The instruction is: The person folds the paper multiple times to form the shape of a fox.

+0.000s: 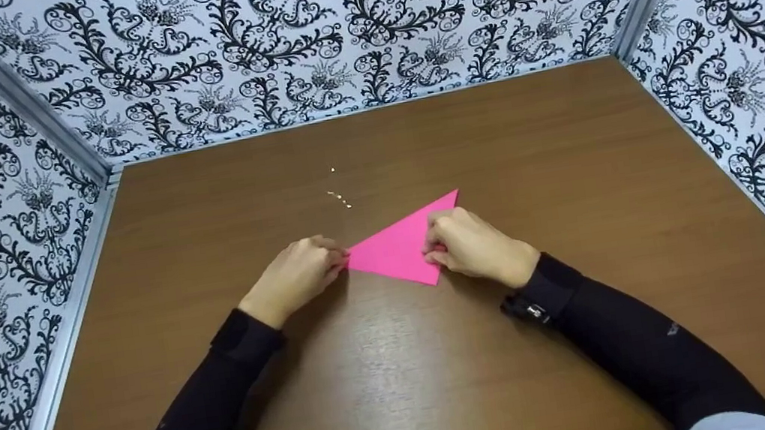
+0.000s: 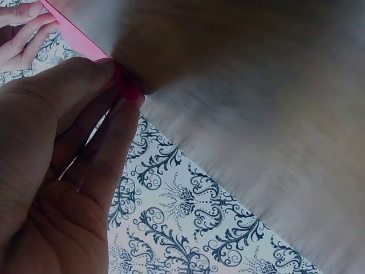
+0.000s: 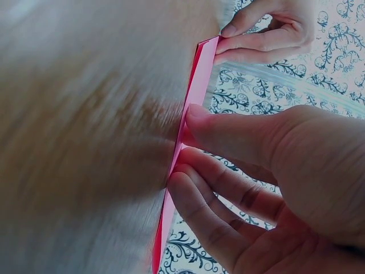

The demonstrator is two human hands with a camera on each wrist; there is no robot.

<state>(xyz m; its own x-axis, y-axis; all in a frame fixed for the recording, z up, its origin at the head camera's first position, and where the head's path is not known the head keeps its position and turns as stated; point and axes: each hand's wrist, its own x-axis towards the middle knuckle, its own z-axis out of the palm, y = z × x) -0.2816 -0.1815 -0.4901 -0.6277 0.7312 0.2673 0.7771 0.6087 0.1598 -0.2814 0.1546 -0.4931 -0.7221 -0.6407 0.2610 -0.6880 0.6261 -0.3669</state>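
A folded sheet of pink paper (image 1: 391, 250) lies on the wooden table in a triangular shape, its narrow tip to the left and its wide side to the right. My left hand (image 1: 300, 273) pinches that narrow tip between thumb and fingers; in the left wrist view the pink end (image 2: 128, 83) shows between the fingertips. At the wide side, my right hand (image 1: 474, 243) has its fingers curled over the edge. The right wrist view shows the thumb and fingertips on the paper (image 3: 197, 85), with folded layers visible along its edge.
Small pale flecks (image 1: 339, 199) lie on the brown table (image 1: 530, 140) beyond the paper. Walls with a black-and-white scroll pattern (image 1: 295, 38) enclose the back and both sides, with grey metal posts (image 1: 16, 95) at the corners.
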